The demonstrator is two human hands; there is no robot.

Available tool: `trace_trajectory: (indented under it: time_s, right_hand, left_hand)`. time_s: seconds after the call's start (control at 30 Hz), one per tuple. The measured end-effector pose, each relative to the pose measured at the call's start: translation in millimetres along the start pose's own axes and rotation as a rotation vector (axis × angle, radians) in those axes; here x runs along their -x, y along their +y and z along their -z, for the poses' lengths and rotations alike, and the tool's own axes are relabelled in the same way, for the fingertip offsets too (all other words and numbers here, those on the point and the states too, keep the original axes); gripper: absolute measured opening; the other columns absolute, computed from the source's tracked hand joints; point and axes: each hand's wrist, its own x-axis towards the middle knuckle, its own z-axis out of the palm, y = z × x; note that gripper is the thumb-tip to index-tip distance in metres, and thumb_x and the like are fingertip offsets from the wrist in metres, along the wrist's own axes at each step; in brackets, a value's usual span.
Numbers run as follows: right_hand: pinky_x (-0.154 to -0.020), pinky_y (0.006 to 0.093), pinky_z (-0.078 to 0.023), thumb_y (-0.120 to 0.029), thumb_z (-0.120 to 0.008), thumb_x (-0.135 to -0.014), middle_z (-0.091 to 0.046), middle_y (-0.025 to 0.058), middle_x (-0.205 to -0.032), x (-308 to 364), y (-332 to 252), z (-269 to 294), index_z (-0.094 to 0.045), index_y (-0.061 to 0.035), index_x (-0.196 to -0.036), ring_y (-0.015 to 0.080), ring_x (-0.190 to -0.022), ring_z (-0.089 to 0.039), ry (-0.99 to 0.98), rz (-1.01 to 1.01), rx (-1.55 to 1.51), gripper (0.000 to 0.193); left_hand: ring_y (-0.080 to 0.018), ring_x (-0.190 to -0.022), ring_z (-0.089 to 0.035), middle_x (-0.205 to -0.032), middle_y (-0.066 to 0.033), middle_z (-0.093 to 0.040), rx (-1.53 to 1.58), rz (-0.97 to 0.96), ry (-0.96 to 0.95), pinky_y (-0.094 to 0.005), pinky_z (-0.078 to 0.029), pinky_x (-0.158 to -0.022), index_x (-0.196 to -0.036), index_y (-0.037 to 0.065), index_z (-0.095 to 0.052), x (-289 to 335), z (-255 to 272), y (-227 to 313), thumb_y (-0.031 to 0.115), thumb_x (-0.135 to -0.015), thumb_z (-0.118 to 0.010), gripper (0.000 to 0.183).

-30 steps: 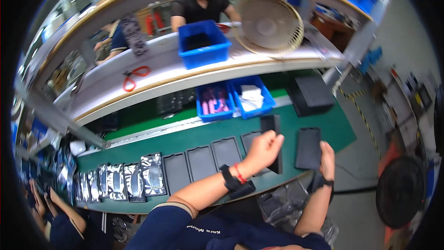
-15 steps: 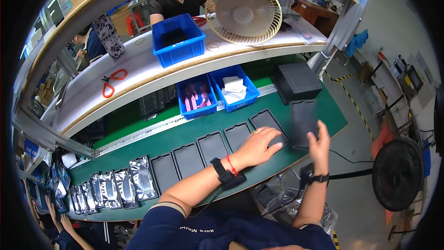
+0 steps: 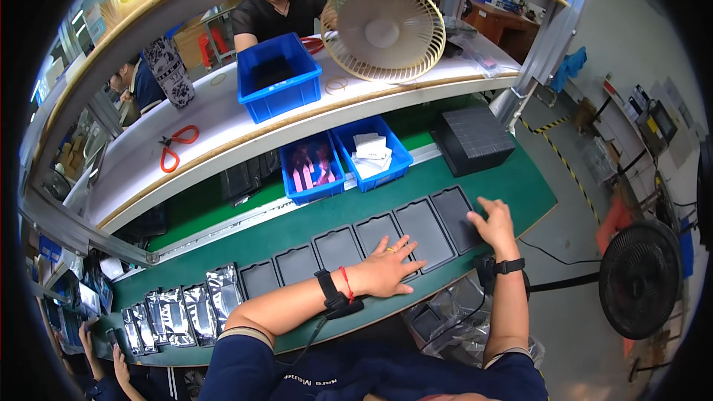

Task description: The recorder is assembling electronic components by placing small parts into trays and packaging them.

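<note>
A row of shallow black plastic trays lies along the green table. My left hand rests palm down with fingers spread over the lower part of the row, partly hiding a tray and the lower left of the larger-looking tray beside it. At the right end of the row is the last tray, lying against its neighbour. My right hand is at that tray's right edge, thumb and fingers apart, thumb by the rim. Further left lie several flat items in shiny silver film.
A tall stack of black trays stands at the back right. Blue bins hold pink pieces and white packets. The shelf carries red-handled scissors, a blue bin and a fan. Another person's hands work at lower left.
The tray that my right hand held up has come down at the row's right end, and that hand's fingers are apart. My left hand has shifted left and nearer, its fingers spreading.
</note>
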Motion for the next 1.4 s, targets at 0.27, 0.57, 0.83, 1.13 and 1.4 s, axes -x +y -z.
trace_trajectory:
  time_s: [0.27,0.57,0.83,1.13,1.4]
  right_hand:
    - [-0.105,0.0603,-0.013,-0.059,-0.053,-0.080,-0.016,0.0180,-0.149,-136.9,19.8,9.9,-0.040,-0.0353,-0.135,0.0442,-0.136,-0.007,0.091,-0.221,0.086,0.061]
    - [-0.108,0.0526,-0.015,-0.055,-0.055,-0.082,-0.018,0.0181,-0.148,-143.5,-19.0,-36.4,-0.045,-0.0361,-0.132,0.0470,-0.135,-0.004,0.042,-0.146,-0.019,0.054]
    - [-0.108,0.0518,-0.015,-0.061,-0.053,-0.079,-0.016,0.0166,-0.149,-153.3,-7.4,-27.2,-0.042,-0.0368,-0.133,0.0464,-0.135,-0.003,-0.005,-0.161,0.093,0.061]
    - [-0.105,0.0590,-0.014,-0.060,-0.053,-0.079,-0.015,0.0134,-0.150,-152.4,-27.7,-12.6,-0.040,-0.0343,-0.135,0.0410,-0.137,-0.002,-0.051,-0.260,0.049,0.062]
    - [-0.068,0.0279,-0.045,-0.014,-0.060,-0.086,-0.058,0.0064,-0.076,-11.0,-134.5,-0.4,-0.056,-0.0001,-0.087,0.0134,-0.073,-0.055,0.020,0.112,-0.840,0.014]
  left_hand:
    - [-0.0315,-0.099,-0.057,-0.103,-0.0186,-0.061,0.501,0.070,0.207,-0.0376,-0.045,-0.086,-0.108,0.001,-0.058,-112.4,85.4,-15.9,0.035,-0.084,-0.060,0.042]
    - [-0.0390,-0.094,-0.061,-0.096,-0.0297,-0.061,0.776,0.570,0.732,-0.0414,-0.047,-0.080,-0.101,-0.013,-0.056,-234.2,38.1,-81.8,0.054,-0.082,-0.053,0.069]
    - [-0.0362,-0.075,-0.064,-0.077,-0.0278,-0.063,0.866,0.501,0.729,-0.0423,-0.048,-0.063,-0.080,-0.012,-0.062,-243.8,39.5,-92.0,0.038,-0.081,-0.057,0.050]
    - [-0.0068,-0.063,-0.051,-0.075,0.0011,-0.057,1.552,0.245,0.569,-0.0231,-0.040,-0.056,-0.080,0.008,-0.058,-140.2,54.7,-64.4,0.026,-0.086,-0.061,0.019]
    - [-0.0065,-0.065,-0.052,-0.082,-0.0032,-0.054,0.980,0.122,0.817,-0.0223,-0.043,-0.057,-0.107,0.003,-0.036,-42.5,30.1,-0.2,0.002,-0.079,-0.064,0.040]
